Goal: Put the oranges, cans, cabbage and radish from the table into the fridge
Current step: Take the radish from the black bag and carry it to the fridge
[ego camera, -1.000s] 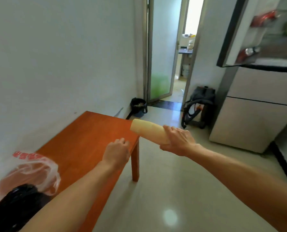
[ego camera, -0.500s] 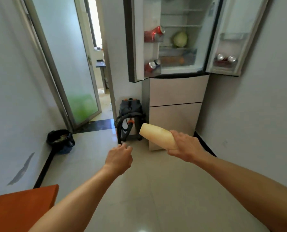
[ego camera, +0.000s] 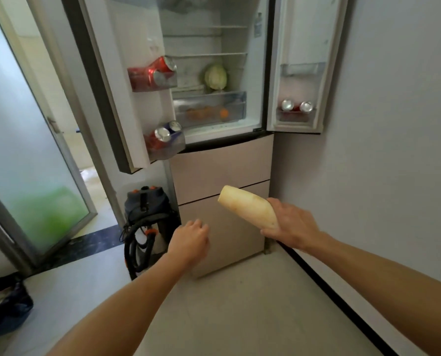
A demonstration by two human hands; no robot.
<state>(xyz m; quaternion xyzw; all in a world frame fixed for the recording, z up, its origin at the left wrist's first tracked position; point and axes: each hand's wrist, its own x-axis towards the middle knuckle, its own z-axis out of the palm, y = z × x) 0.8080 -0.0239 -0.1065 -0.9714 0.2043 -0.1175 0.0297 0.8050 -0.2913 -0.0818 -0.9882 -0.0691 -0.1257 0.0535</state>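
The radish (ego camera: pixel 246 209) is gripped by the right hand (ego camera: pixel 291 222) below the open fridge (ego camera: pixel 219 160); the left hand (ego camera: pixel 188 242) is seemingly curled, empty.

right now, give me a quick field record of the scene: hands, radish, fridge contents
right hand: holds the radish, blunt end toward the fridge
left hand: empty, loosely curled
fridge doors: both upper doors open
cabbage: on a shelf inside
oranges: in the clear drawer below the cabbage
cans: in left door bins, upper and lower; two more in the right door bin
radish status: not yet in the fridge
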